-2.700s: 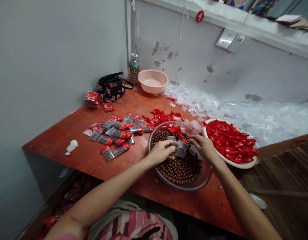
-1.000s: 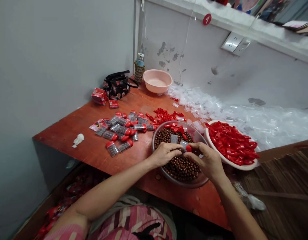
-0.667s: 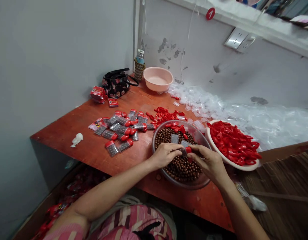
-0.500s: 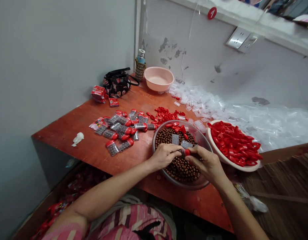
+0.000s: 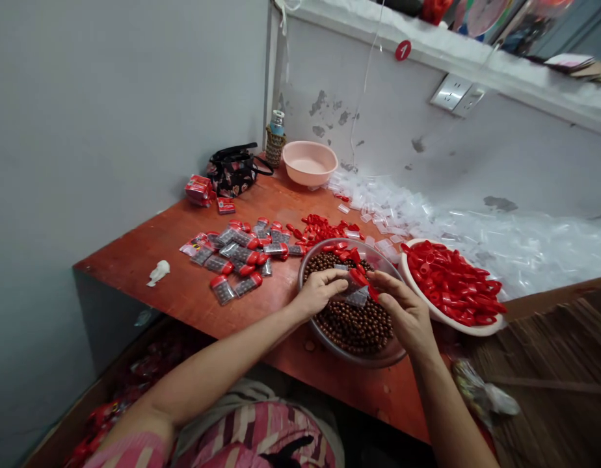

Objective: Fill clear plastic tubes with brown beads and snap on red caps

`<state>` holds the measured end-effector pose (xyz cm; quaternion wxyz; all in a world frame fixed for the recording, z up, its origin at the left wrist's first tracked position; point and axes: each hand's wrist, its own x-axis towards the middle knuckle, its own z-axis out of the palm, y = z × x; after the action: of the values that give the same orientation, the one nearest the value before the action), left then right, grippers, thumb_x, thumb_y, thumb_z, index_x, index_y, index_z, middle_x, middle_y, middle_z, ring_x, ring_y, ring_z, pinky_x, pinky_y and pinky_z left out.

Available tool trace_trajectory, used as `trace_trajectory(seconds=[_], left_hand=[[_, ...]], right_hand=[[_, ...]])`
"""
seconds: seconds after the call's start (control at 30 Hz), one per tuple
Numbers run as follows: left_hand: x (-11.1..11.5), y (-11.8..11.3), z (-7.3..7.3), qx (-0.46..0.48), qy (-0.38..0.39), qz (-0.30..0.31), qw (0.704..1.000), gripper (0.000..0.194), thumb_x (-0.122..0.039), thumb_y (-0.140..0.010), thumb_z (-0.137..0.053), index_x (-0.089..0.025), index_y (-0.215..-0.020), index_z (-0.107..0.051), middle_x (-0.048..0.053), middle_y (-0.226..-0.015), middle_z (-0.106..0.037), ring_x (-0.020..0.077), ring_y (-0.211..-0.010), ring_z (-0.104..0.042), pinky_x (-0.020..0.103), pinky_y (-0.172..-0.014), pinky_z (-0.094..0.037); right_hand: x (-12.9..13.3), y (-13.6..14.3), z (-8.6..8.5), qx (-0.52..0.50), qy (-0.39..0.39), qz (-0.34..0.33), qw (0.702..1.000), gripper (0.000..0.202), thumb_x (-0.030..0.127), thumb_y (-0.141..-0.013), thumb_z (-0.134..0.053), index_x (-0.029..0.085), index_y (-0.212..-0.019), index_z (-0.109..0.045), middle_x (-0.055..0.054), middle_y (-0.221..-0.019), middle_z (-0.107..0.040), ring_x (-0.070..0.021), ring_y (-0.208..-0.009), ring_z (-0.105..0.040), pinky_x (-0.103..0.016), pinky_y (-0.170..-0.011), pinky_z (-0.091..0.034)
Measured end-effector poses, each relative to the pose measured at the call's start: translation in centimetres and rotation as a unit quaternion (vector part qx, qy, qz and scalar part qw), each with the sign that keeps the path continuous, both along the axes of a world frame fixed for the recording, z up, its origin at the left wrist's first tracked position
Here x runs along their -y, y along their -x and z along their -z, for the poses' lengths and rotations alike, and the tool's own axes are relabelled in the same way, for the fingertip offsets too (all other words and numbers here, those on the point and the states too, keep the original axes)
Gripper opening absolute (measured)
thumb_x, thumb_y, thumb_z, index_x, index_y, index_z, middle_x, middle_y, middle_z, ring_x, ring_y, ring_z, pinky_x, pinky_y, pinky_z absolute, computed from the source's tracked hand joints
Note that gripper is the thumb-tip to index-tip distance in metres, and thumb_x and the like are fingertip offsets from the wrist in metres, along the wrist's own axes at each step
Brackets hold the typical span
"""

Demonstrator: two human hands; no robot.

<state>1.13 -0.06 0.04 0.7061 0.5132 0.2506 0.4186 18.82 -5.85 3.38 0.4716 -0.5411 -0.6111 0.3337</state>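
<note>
Above the bowl, my left hand [image 5: 319, 294] pinches a small clear plastic box with a red cap [image 5: 358, 278]. My right hand [image 5: 408, 315] faces it from the other side, with thumb and fingertips around a red plastic piece [image 5: 373, 294]. I cannot tell whether this piece is a separate cap or the flap of the cap beside it. Beneath both hands stands a metal-grey bowl [image 5: 316, 339] of small brown balls [image 5: 366, 328]. Clear boxes [image 5: 358, 298] and several red caps [image 5: 340, 247] lie on the balls.
Left of the bowl is a pile of filled, red-capped boxes [image 5: 242, 255]. Loose red caps [image 5: 320, 227] lie behind it. To the right, a white basin [image 5: 486, 330] holds red caps. Clear boxes [image 5: 539, 250] are heaped along the wall. A pink basin [image 5: 309, 179] and handbag [image 5: 232, 174] stand behind.
My hands have moved slightly apart and up. The box's red cap now shows more fully, with a red piece at my right fingertips. The camera view has tilted up a little.
</note>
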Motion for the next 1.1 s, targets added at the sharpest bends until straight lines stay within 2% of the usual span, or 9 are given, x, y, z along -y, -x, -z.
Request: trace_trajectory(seconds=[0.1,0.17,0.23,0.3,0.4,0.57,0.73,0.9,1.1], left_hand=[[-0.1,-0.1,0.0,0.04,0.073,0.01,0.996,0.042,-0.036,-0.072,-0.062,-0.012,-0.107,-0.06,0.009,-0.103,-0.065,0.02,-0.09,-0.061,0.031,-0.075,-0.049],[0.0,0.0,0.1,0.018,0.033,0.008,0.999,0.039,-0.035,-0.072,-0.062,-0.012,-0.105,-0.062,0.008,-0.1,-0.066,0.0202,-0.092,-0.061,0.031,-0.081,-0.047],[0.1,0.1,0.2,-0.023,-0.046,0.003,0.999,0.033,-0.032,-0.076,-0.059,-0.013,-0.102,-0.065,0.007,-0.099,-0.067,0.0203,-0.095,-0.06,0.031,-0.087,-0.044],[0.2,0.2,0.1,-0.062,-0.12,-0.009,0.991,0.029,-0.029,-0.079,-0.055,-0.014,-0.101,-0.066,0.006,-0.1,-0.067,0.0197,-0.096,-0.06,0.03,-0.09,-0.042],[0.4,0.4,0.1,-0.1,-0.189,-0.029,0.976,0.026,-0.025,-0.08,-0.053,-0.017,-0.101,-0.066,0.005,-0.103,-0.067,0.0186,-0.098,-0.059,0.029,-0.091,-0.041],[0.4,0.4,0.3,-0.114,-0.242,-0.04,0.963,0.025,-0.022,-0.079,-0.054,-0.02,-0.102,-0.066,0.003,-0.107,-0.066,0.0183,-0.11,-0.052,0.031,-0.098,-0.036],[0.5,0.3,0.3,-0.098,-0.25,-0.04,0.962,0.025,-0.02,-0.081,-0.052,-0.02,-0.102,-0.066,0.003,-0.106,-0.065,0.0164,-0.103,-0.056,0.029,-0.095,-0.04],[0.5,0.5,0.3,-0.097,-0.246,-0.061,0.963,0.025,-0.02,-0.08,-0.053,-0.02,-0.1,-0.067,0.004,-0.106,-0.065,0.017,-0.101,-0.058,0.029,-0.094,-0.04],[0.2,0.5,0.0,-0.062,-0.2,-0.045,0.977,0.029,-0.021,-0.081,-0.05,-0.018,-0.106,-0.064,0.004,-0.112,-0.063,0.0178,-0.105,-0.057,0.029,-0.096,-0.04]], right_hand=[[0.4,-0.5,1.8,-0.131,0.048,-0.003,0.99,0.035,0.034,-0.075,-0.061,0.025,-0.109,-0.056,-0.006,-0.107,-0.063,-0.0224,-0.091,-0.061,-0.038,-0.078,-0.05],[0.4,-0.6,2.6,-0.157,0.072,0.006,0.985,0.026,0.036,-0.073,-0.062,0.022,-0.096,-0.06,-0.007,-0.09,-0.067,-0.0214,-0.077,-0.064,-0.038,-0.069,-0.051],[0.2,-0.6,2.8,-0.177,0.076,0.011,0.981,0.022,0.039,-0.073,-0.061,0.021,-0.087,-0.06,-0.006,-0.08,-0.067,-0.0214,-0.074,-0.063,-0.037,-0.066,-0.051],[-0.2,-0.4,2.4,-0.189,0.084,0.006,0.978,0.024,0.04,-0.072,-0.062,0.021,-0.087,-0.059,-0.006,-0.082,-0.066,-0.0219,-0.079,-0.063,-0.037,-0.068,-0.052],[-0.8,0.0,1.3,-0.192,0.136,-0.042,0.971,0.034,0.044,-0.071,-0.061,0.022,-0.097,-0.058,-0.007,-0.099,-0.064,-0.0225,-0.09,-0.06,-0.037,-0.072,-0.052],[-1.1,1.2,0.1,-0.243,0.262,-0.152,0.921,0.039,0.041,-0.077,-0.052,0.023,-0.111,-0.055,-0.008,-0.112,-0.06,-0.0225,-0.099,-0.058,-0.04,-0.078,-0.049],[-1.5,2.5,0.6,-0.282,0.238,-0.127,0.921,0.032,0.033,-0.073,-0.052,0.02,-0.1,-0.062,-0.008,-0.108,-0.063,-0.0237,-0.098,-0.057,-0.039,-0.079,-0.048],[-1.9,3.1,1.4,-0.284,0.219,-0.077,0.93,0.029,0.035,-0.071,-0.052,0.022,-0.094,-0.065,-0.006,-0.106,-0.064,-0.0243,-0.094,-0.059,-0.042,-0.078,-0.048],[-1.7,2.5,0.9,-0.218,0.228,-0.09,0.945,0.042,0.048,-0.079,-0.048,0.026,-0.113,-0.055,-0.007,-0.11,-0.062,-0.021,-0.092,-0.06,-0.039,-0.077,-0.049]])
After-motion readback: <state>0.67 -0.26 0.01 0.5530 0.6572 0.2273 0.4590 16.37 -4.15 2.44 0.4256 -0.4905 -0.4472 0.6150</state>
